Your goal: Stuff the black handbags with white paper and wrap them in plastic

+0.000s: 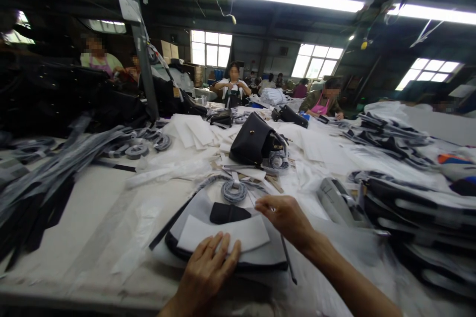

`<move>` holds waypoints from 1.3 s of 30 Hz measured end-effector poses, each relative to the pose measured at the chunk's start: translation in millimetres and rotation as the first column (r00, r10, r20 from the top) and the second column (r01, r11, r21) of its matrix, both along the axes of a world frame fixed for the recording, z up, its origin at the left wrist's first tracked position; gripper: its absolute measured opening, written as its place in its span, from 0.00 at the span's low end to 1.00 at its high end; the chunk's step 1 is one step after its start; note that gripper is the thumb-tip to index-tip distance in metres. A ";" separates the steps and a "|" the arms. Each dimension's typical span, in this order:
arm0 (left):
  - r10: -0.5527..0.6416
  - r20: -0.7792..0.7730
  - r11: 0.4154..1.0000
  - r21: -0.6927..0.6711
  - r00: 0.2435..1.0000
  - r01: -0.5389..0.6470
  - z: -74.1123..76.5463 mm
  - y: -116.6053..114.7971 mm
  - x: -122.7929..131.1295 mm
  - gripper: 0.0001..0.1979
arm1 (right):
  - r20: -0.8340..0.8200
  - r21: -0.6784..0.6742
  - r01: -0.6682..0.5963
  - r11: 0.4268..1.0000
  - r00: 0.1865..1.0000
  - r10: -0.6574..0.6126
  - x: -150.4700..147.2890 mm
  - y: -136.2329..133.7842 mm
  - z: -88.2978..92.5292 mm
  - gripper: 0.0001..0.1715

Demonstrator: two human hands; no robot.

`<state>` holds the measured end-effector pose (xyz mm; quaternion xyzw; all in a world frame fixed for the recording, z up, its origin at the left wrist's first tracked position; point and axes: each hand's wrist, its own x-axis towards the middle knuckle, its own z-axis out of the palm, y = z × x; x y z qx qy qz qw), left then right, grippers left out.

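A handbag [256,259] with black edges lies flat in front of me, its face under a pale, sheer cover. On top of it rests a white foam sheet [245,235]. My left hand [210,267] lies flat on that sheet, fingers stretched out. Just beyond the sheet sits a small black folded piece [228,213], and behind it a coiled, wrapped strap [233,191]. My right hand [284,215] hovers at the bag's upper right edge, thumb and fingertips pinched together. Whatever is between those fingertips, if anything, is too small to make out.
A grey tape dispenser [336,203] stands to the right, beside stacked black bags [405,213]. Wrapped straps [70,173] spread along the left. An upright black bag [249,141] stands farther back among white sheets [191,128]. Several people work beyond the table [89,247].
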<state>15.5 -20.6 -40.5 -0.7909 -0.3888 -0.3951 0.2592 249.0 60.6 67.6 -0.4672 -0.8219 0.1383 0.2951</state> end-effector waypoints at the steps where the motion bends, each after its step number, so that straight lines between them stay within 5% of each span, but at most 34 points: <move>1: 0.000 -0.006 1.000 -0.002 1.000 0.000 -0.8 -0.6 1.6 0.20 | 0.092 0.053 -0.046 0.998 0.995 0.041 -7.2 -12.7 -6.7 0.09; 4: 0.010 -0.019 1.000 -0.018 1.000 -0.010 -1.3 -3.7 2.6 0.20 | 0.267 0.215 -0.127 0.968 0.961 0.067 -24.0 -47.5 -36.3 0.13; 9: 0.040 -0.147 0.993 -0.101 0.988 -0.056 8.1 -9.5 2.9 0.16 | 0.201 0.392 -0.050 0.919 0.979 -0.032 -31.2 -74.8 -70.8 0.14; 14: -0.133 -0.218 0.961 -0.267 0.967 0.072 25.4 -0.5 14.7 0.17 | 0.175 0.360 -0.001 0.933 0.982 -0.066 -29.8 -77.9 -67.6 0.15; 17: -0.242 -0.056 0.849 -0.496 0.969 0.183 32.2 5.1 16.0 0.25 | 0.156 0.302 0.006 0.953 0.986 -0.055 -30.0 -78.5 -63.3 0.15; 21: -0.245 0.122 0.760 -0.592 0.962 0.269 36.4 6.0 9.5 0.34 | 0.078 0.312 0.052 0.949 0.994 -0.080 -36.2 -77.6 -62.7 0.13; 29: -0.346 0.061 0.717 -0.626 0.936 0.305 34.0 9.8 11.1 0.17 | -0.189 0.426 -0.074 0.902 0.967 0.169 -14.9 -120.6 -47.9 0.05; 33: -0.365 0.054 0.736 -0.594 0.929 0.324 32.5 12.4 10.2 0.17 | 0.066 0.492 -0.304 0.816 0.947 0.314 6.4 -148.5 -75.0 0.08; 36: -0.366 0.059 0.741 -0.586 0.929 0.329 32.6 13.2 9.2 0.16 | 0.297 0.552 -0.342 0.761 0.933 0.204 3.9 -151.6 -106.3 0.17; 39: -0.365 0.068 0.736 -0.590 0.929 0.332 32.9 13.3 9.3 0.16 | 0.305 0.590 -0.242 0.770 0.950 0.065 -10.9 -147.1 -125.4 0.23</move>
